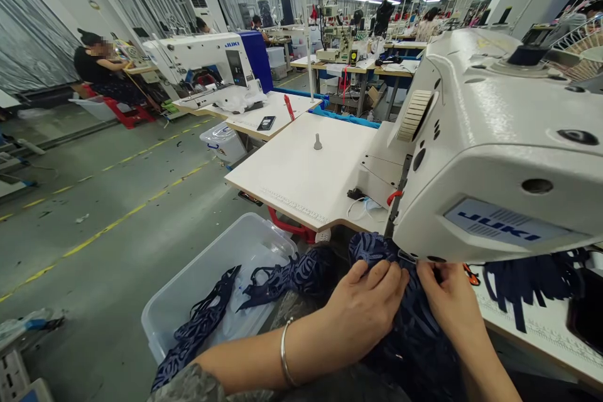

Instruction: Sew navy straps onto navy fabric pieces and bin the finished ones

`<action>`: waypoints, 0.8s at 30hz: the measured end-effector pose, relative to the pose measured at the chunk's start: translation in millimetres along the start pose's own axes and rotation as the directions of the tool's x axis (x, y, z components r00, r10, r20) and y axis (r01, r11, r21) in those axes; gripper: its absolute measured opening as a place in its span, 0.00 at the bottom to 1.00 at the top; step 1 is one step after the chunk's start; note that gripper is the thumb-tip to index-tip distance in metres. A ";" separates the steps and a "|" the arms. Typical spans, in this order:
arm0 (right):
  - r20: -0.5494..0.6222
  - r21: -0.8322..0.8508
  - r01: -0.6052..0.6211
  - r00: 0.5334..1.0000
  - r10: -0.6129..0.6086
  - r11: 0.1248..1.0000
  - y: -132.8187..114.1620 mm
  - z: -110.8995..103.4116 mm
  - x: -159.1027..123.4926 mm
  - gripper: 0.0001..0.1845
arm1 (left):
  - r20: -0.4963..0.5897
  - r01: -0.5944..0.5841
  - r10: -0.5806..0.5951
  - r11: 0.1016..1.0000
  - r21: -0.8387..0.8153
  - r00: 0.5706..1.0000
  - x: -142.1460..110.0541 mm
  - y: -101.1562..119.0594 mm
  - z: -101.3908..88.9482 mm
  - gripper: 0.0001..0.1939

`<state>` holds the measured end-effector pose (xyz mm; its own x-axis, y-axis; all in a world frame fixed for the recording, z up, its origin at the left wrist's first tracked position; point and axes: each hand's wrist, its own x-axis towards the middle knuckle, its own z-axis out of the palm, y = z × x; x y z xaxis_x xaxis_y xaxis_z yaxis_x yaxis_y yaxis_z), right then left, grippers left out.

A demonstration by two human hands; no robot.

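Note:
A navy patterned bra (370,248), its cup rounded, lies under the head of a white JUKI sewing machine (499,157) and hangs down over my lap. My left hand (370,301), a silver bangle on its wrist, presses bent fingers onto the fabric left of the needle area. Just right of the needle area, my right hand (447,298) pinches the fabric between thumb and fingers. The machine head hides the needle and the exact stitching spot. More navy patterned pieces (292,276) trail from my lap over a clear plastic bin (162,298).
Navy strips (522,282) lie on the table at right, beside a dark object (588,308) cut by the frame edge. A grey peg (318,141) stands on the white tabletop (292,163). Further back are a phone (266,123), another sewing machine (202,56) and a seated person (101,69).

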<state>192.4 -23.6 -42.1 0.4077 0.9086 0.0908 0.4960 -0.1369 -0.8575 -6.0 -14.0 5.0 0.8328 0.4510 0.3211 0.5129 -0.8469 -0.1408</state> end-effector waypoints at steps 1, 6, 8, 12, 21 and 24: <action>-0.002 0.004 0.007 1.000 -0.007 1.000 0.4 0.2 -0.3 0.06 | 0.003 0.001 -0.001 1.000 -0.008 1.000 0.1 -0.4 0.1 0.22; -0.037 0.042 0.038 0.999 -0.037 0.998 2.7 1.1 -1.0 0.08 | 0.032 -0.007 0.008 0.999 -0.044 0.999 -0.3 -2.9 -4.1 0.23; -0.046 0.044 0.031 0.999 -0.029 0.999 3.5 1.5 -1.1 0.08 | 0.042 -0.012 0.014 0.999 -0.052 0.999 -0.5 -3.7 -6.3 0.23; -0.049 0.052 0.021 0.999 -0.019 0.998 4.1 1.6 -2.0 0.08 | 0.055 -0.012 0.014 0.999 -0.050 0.998 -0.3 -4.7 -10.2 0.23; -0.039 0.064 -0.012 0.999 0.014 0.998 3.0 5.9 -2.8 0.13 | 0.006 0.007 -0.007 1.000 0.008 1.000 -4.0 -3.7 2.3 0.22; -0.058 0.141 -0.022 0.998 0.031 0.990 4.0 10.2 -1.6 0.15 | -0.059 0.060 -0.059 0.998 0.014 0.996 -6.3 -3.5 15.1 0.21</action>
<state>185.9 -21.6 -50.9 0.4667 0.8795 0.0935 0.3733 -0.1000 -0.9223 -9.8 -9.6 -10.6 0.7869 0.4830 0.3841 0.5650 -0.8142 -0.1338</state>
